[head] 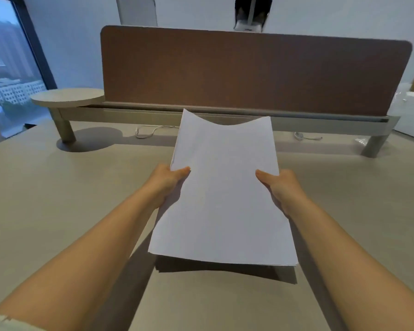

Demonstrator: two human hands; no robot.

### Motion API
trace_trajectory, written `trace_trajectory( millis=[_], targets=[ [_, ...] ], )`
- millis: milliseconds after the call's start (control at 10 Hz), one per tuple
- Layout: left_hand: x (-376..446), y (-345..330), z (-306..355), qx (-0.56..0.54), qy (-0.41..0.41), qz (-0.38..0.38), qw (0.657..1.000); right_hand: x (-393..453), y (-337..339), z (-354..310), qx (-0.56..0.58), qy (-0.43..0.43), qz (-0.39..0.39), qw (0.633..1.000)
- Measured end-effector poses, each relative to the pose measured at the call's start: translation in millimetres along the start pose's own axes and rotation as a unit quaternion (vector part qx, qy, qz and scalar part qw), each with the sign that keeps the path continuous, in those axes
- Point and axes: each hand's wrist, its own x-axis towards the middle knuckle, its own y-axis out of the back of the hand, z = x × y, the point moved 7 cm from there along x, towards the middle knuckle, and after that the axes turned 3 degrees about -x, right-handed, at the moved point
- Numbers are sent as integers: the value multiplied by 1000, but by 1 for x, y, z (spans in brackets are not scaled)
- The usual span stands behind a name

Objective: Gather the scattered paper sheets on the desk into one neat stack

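Fingers are tucked out of sight beneath the paper on both sides, and only our thumbs show, pressed flat on top: the left hand (pixel 170 180) pinches the left long edge of the paper stack (pixel 222 194), the right hand (pixel 279 185) pinches the right long edge, at about the same point along the sheets. We hold the stack lifted off the desk (pixel 58 211), near its middle, tilted so the far end rises; a dark shadow lies on the desk under the near edge. The sheets are white and blank on the side we see. Their far edge sags in a shallow curve between two raised corners, and at the near edge the layered ends of several sheets show, closely but not perfectly aligned. Both forearms reach in bare from the lower corners. Beyond the stack, a brown divider panel (pixel 253 70) stands across the back of the desk on a pale raised shelf (pixel 332 123) with round legs, and a round side shelf (pixel 67 96) juts from its left end. White cables (pixel 145 131) lie on the desk under the shelf. A window (pixel 7 68) at far left looks onto buildings.
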Motion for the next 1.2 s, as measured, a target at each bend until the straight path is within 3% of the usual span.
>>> trace_trajectory(
  millis=[200,400,800,900,1000,1100,1200],
  targets=[
    [26,-8,-20,37,94,-12,995,32,4,35,-88,-135,0,987],
    [34,-12,-43,80,183,-15,980,38,6,51,-104,-214,4,971],
    [75,-14,-38,155,183,13,971,83,3,54,-214,-217,36,952],
    [75,-14,-34,242,190,8,952,85,3,49,-282,-221,31,933],
    [69,-13,-16,448,152,30,880,83,0,30,-417,-178,34,891],
    [60,-17,17,507,13,73,859,66,-6,-5,-463,-66,55,882],
    [23,-31,34,335,-83,13,939,23,-4,-21,-226,-53,21,972]
  ],
)
